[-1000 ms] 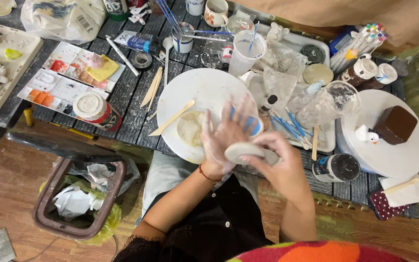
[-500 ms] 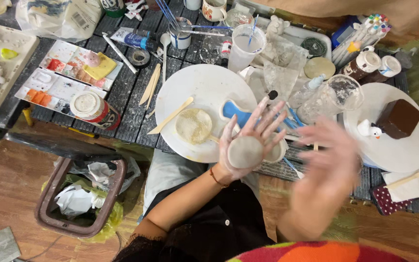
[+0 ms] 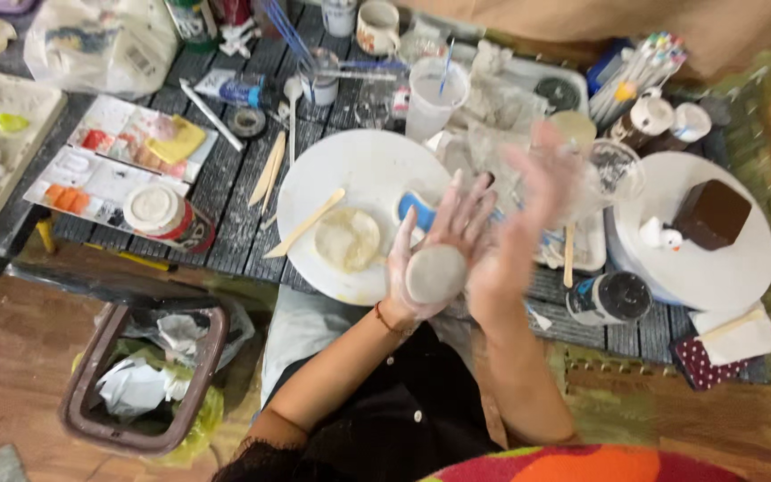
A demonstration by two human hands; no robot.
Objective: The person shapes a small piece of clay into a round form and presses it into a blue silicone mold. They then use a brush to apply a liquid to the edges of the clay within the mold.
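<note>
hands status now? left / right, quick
Left hand: open, palm up, flat grey clay disc resting on it.
Right hand: open, fingers spread, blurred, beside the disc; contact cannot be told.

Black buttoned top, red cord bracelet (image 3: 384, 319), clay-dusted hands.

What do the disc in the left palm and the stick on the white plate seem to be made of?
Disc: likely soft clay, matte pale grey, with whitish residue coating the left hand that holds it. Stick on the plate: probably wood, pale tan, flat and unglossed; too small to see grain.
</note>
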